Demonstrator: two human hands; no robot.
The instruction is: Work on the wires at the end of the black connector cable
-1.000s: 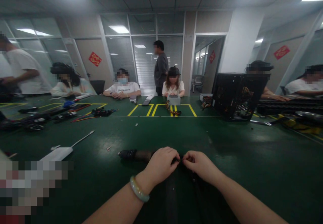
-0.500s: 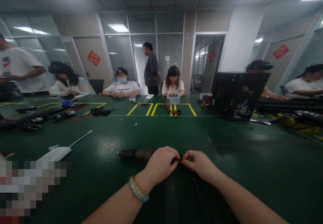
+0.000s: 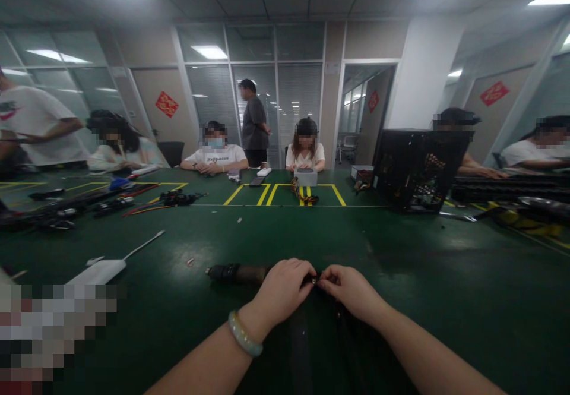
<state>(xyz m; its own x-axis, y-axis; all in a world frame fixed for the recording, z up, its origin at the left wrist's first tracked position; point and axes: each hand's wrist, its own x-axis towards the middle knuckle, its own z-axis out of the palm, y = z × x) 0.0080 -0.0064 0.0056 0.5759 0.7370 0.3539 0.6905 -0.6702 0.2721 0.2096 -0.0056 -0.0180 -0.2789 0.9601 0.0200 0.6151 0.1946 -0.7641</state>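
Observation:
A dark cylindrical tool point(image 3: 243, 274), like an electric screwdriver with a ridged collar and a metal tip pointing left, lies on the green table. Over its right end, my left hand point(image 3: 285, 288) is closed, with the fingers curled and a bracelet point(image 3: 244, 334) on the wrist. My right hand point(image 3: 350, 288) pinches close beside the left fingertips. Between the two sets of fingertips a small shiny spot shows, too small to name. Below my right hand a dark cord-like strip point(image 3: 339, 324) runs toward me; whether it joins the tool is hidden.
At front left lies a white power strip-like object point(image 3: 98, 271) with a thin white stem. Black cables point(image 3: 178, 197) lie at back left. A black computer case point(image 3: 421, 169) stands at back right. A grey metal box point(image 3: 306, 176) with wires sits before a seated person; several people are around.
My hands have barely moved; a small shiny spot now shows between the fingertips. The standing person in the background has moved left.

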